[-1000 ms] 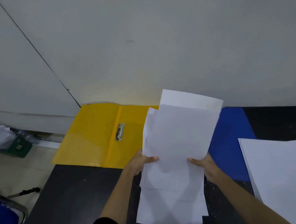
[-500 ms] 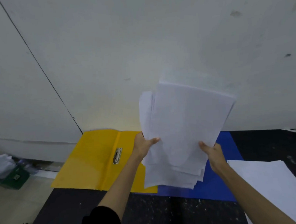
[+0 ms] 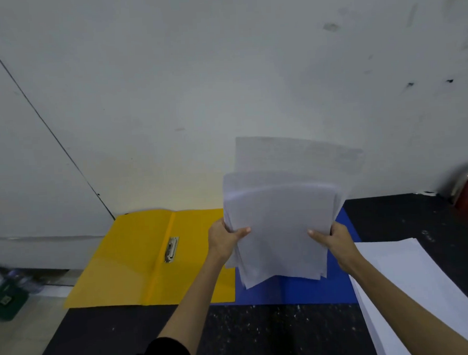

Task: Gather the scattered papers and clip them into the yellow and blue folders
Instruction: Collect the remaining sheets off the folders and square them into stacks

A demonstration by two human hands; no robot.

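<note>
Above the blue folder (image 3: 295, 288), both hands hold a loose sheaf of white papers (image 3: 281, 229) upright and clear of the table. The left hand (image 3: 222, 240) pinches the sheaf's left edge with the thumb across the front sheet and the fingers hidden behind; the right hand (image 3: 336, 237) grips the right edge the same way. The sheets are not squared: their top edges step up unevenly and the lower corners fan apart.

Beside them to the left, the yellow folder (image 3: 139, 261) lies open and flat, its far edge at the wall (image 3: 221, 69) and its left flap reaching past the corner of the black table (image 3: 263, 336). Nothing lies in it; the metal clip (image 3: 171, 249) on its spine holds no sheet. The blue folder lies just right of the yellow one, touching or slightly overlapping it (which one is on top I cannot tell), and most of it is hidden behind the held sheaf.

At the right edge of the table lies a second stack of white paper (image 3: 423, 289), its near left corner just beside the blue folder. Bare black tabletop shows between the forearms and in front of both folders.
</note>
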